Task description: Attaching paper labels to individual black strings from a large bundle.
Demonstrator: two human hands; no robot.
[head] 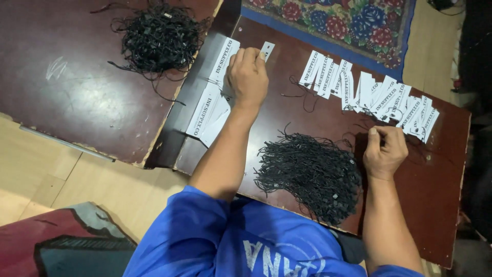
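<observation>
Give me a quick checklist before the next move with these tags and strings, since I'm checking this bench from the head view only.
1. Left hand has one white tag pinched at the fingertips: ok.
2. Right hand is closed beside the pile of black strings; whether it holds a string: cannot tell.
3. Loose white tags lie under the left hand, within reach: ok.
4. Fanned row of tags sits on the dark tabletop, apart from the string pile: ok.
5. Second string pile on the other board: beyond both hands, not ok for a quick grab.
</observation>
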